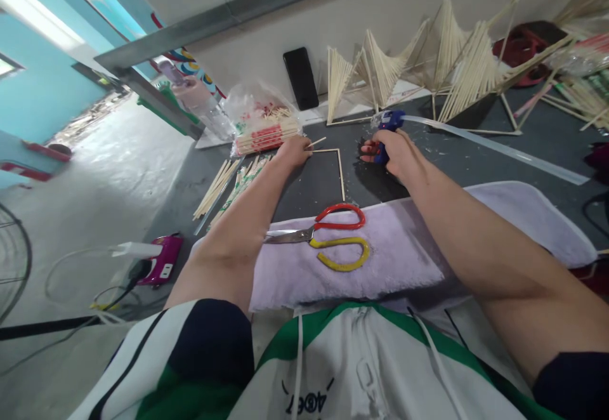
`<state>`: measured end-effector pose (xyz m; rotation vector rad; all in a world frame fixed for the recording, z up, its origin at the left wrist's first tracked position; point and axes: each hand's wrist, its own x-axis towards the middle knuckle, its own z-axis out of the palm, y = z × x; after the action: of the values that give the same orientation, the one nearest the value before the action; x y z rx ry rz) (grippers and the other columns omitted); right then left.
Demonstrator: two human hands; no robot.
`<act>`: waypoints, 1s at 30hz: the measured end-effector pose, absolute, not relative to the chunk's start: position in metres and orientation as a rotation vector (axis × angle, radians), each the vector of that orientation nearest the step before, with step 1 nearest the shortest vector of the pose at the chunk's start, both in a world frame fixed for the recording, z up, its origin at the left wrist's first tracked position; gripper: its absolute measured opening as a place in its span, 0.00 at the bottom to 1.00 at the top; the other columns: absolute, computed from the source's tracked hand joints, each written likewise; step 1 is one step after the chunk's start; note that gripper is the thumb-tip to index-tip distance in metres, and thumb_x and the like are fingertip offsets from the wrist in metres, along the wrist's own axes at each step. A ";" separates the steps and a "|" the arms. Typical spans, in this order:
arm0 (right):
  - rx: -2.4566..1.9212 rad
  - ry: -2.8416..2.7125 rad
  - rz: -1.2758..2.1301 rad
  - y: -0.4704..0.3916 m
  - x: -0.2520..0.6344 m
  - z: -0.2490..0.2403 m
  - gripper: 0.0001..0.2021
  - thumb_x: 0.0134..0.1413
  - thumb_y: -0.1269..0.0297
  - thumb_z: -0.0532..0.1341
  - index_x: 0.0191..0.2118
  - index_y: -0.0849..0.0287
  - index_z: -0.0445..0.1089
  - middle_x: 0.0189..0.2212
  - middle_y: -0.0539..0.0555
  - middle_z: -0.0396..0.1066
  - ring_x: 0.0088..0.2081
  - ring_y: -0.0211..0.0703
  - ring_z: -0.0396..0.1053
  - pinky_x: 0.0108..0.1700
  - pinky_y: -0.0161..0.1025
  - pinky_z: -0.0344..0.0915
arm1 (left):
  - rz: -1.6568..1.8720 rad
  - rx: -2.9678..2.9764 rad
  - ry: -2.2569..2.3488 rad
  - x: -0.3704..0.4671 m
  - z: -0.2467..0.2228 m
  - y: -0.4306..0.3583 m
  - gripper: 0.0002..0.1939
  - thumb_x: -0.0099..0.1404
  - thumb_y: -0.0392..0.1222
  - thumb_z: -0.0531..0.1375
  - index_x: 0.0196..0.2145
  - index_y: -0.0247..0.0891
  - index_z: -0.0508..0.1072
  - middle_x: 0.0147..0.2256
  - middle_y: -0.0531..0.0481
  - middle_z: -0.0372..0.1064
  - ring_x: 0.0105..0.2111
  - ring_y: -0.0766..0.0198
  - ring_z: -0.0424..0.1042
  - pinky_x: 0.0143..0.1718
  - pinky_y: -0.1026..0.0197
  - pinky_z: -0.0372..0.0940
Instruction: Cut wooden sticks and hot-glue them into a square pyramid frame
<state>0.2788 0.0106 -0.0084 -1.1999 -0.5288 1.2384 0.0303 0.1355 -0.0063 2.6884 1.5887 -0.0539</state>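
My left hand pinches a thin wooden stick near the far left part of the dark table. Just beside it, sticks joined at a corner lie flat on the tabletop. My right hand is wrapped round a blue glue gun, and a long translucent glue stick extends from it to the right. Closer to me, scissors with one red and one yellow handle rest on a lilac towel.
Stick models stand along the wall, right of a black phone. Bagged sticks, loose sticks and a clear bottle are at the left. A pink power strip sits by the table's left edge.
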 end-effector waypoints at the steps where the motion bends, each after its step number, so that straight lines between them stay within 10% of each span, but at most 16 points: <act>1: -1.198 -0.537 1.238 0.011 0.279 -0.009 0.07 0.50 0.77 0.60 0.31 0.57 0.65 0.24 0.49 0.71 0.26 0.37 0.73 0.31 0.36 0.78 | -0.049 2.676 1.597 0.031 -0.007 0.136 0.13 0.68 0.38 0.61 0.47 0.38 0.83 0.46 0.44 0.80 0.51 0.53 0.76 0.53 0.58 0.67; 22: -1.242 -0.595 1.213 0.007 0.276 -0.006 0.10 0.44 0.75 0.62 0.33 0.56 0.64 0.26 0.49 0.71 0.28 0.40 0.74 0.31 0.39 0.78 | 0.073 2.539 1.651 0.039 -0.011 0.126 0.08 0.70 0.38 0.61 0.43 0.40 0.80 0.47 0.43 0.78 0.51 0.51 0.75 0.52 0.55 0.65; 30: -1.068 -0.859 1.259 -0.005 0.279 -0.001 0.09 0.36 0.67 0.65 0.29 0.56 0.69 0.27 0.49 0.73 0.25 0.36 0.67 0.24 0.34 0.71 | 0.588 2.212 1.404 0.032 0.011 0.085 0.09 0.71 0.36 0.57 0.42 0.38 0.77 0.30 0.53 0.69 0.32 0.63 0.66 0.39 0.61 0.62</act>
<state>0.2785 -0.0048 -0.0010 -1.0678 -0.8590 1.2585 0.0320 0.0855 0.0113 2.2123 1.4040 0.5884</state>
